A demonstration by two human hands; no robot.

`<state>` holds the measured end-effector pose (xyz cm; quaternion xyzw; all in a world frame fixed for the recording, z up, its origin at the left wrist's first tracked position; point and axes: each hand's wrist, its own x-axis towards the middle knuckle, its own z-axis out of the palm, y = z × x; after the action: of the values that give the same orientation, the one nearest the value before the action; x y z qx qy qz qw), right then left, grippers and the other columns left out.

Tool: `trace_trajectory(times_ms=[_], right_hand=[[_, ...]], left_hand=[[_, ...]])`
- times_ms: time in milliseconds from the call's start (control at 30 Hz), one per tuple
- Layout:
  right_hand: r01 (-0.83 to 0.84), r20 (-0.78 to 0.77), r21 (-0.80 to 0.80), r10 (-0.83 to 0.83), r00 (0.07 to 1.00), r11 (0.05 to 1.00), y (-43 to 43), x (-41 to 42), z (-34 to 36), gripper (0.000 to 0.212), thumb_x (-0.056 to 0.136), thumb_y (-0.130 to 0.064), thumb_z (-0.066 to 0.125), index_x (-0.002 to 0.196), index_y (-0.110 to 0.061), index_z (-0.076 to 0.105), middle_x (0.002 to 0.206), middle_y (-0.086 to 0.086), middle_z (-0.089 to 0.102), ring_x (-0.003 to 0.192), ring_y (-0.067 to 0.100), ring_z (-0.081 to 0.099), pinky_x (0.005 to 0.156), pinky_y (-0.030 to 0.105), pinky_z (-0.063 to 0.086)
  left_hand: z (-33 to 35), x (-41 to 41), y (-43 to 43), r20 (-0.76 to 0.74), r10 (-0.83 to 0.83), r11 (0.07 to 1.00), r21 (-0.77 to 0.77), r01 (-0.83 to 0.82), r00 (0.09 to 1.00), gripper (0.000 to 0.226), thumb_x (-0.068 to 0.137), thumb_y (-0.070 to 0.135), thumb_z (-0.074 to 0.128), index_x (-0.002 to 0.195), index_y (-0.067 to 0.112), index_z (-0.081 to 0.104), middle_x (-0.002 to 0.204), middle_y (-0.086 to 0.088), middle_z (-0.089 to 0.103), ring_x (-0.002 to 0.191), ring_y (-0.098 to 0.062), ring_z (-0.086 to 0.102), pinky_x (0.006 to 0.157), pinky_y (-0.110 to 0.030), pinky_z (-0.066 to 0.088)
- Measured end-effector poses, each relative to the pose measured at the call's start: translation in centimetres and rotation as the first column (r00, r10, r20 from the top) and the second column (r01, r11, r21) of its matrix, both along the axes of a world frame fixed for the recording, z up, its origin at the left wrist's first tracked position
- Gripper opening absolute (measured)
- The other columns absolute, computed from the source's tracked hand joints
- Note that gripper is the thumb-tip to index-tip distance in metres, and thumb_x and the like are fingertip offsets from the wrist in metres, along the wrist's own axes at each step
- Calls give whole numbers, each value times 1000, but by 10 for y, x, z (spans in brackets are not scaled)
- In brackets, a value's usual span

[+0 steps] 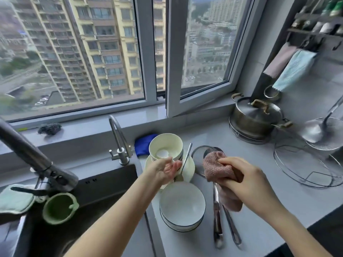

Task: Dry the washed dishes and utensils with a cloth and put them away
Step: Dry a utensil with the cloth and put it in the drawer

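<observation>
At the time of inspection the person stood at a grey counter [259,201] beside a dark sink [104,184], under a window.

The right hand [246,180] held a pink cloth [216,168]; its fingers were curled round the bunched fabric, with a tail of cloth hanging below the palm. The cloth was pressed against the dark head of a utensil [209,151] lying near a wire strainer [199,154], though what kind of utensil could not be made out. Two metal handles [217,210] ran along the counter toward the viewer, below that hand.

The left hand [167,168] was open, palm turned up and fingers relaxed, holding nothing. It was positioned at the front of a stack of cream bowls [166,145] standing on a white plate [189,167]; whether it touched the stack could not be determined. A white spoon [162,153] lay inside the top bowl. A metal utensil handle [186,156] leaned against the stack on its right side.

A second stack of white bowls with dark rims [182,204] stood on the counter nearer the viewer, just beside the sink edge.

A blue cloth [142,145] lay behind the cream bowls. A lidded steel pot [257,115] stood on a trivet toward the far right corner. A green cup [59,207] hung at the sink's left.
</observation>
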<state>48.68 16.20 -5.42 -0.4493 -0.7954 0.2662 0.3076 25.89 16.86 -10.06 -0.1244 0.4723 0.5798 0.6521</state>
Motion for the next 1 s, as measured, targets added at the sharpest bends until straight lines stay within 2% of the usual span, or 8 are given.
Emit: trace_trajectory(times_ms=[100,200,367,467,567,733,867,1000], right_hand=[[-49,-22,-43,48,999,998,9,6,-11,43,69,-2,79,105,-23,70,104,-29,60,98,-18,53,82,-1,35],[-73,-60,-72,69,996,995,15,3,-18,41,70,-5,80,104,-26,70,105,-25,63,100,-11,55,82,0,36],[-68,-228,-98,44,973,993,18,-26,-14,44,74,-6,77,103,-37,63,105,-11,67,97,4,61,86,12,44],[-99,-386,-161,30,922,982,15,-61,-6,33,80,-16,75,103,-37,64,103,-7,69,95,15,64,84,30,50],[-173,-477,-209,54,877,963,4,-107,-2,26,79,-34,72,102,-41,64,108,-4,68,104,16,63,91,37,50],[-354,-563,-446,50,825,822,-26,-176,-4,32,82,-4,72,101,-25,59,104,7,66,91,14,66,73,26,56],[-319,-566,-578,-88,820,751,-40,-206,-1,43,72,18,67,96,-14,50,86,7,62,73,13,61,63,24,54],[-234,-515,-525,-87,853,818,-60,-223,-8,45,72,18,65,88,-20,47,85,13,61,74,21,60,69,36,52]], left_hand=[[1,2,0,-119,18,999,-25,-21,993,20,94,0,51,75,-6,52,57,-19,60,29,-16,55,31,-15,43],[9,-5,-16,-266,-72,996,-78,53,961,14,93,-5,50,80,-5,54,64,-17,58,31,-12,56,32,-14,44],[30,-25,-57,-637,-253,967,-168,189,728,16,92,0,53,80,-4,62,48,-5,57,36,-6,46,36,-12,38],[43,-36,-82,-746,-271,961,-170,220,608,18,92,2,54,78,-1,65,54,-6,56,43,-8,42,38,-12,37],[59,-47,-105,-814,-271,947,-129,295,513,23,93,3,53,72,2,65,56,-6,53,47,-11,41,40,-12,34],[82,-72,-141,-868,-293,882,-84,463,401,19,92,3,56,75,2,65,59,-3,54,48,-5,49,43,-11,33],[77,-100,-171,-822,-320,855,-36,518,471,18,91,-1,55,76,0,65,58,-6,53,44,-7,45,41,-12,32],[67,-118,-188,-656,-450,764,69,642,606,14,95,7,50,91,-3,58,62,-7,57,47,-8,51,44,-13,42]])
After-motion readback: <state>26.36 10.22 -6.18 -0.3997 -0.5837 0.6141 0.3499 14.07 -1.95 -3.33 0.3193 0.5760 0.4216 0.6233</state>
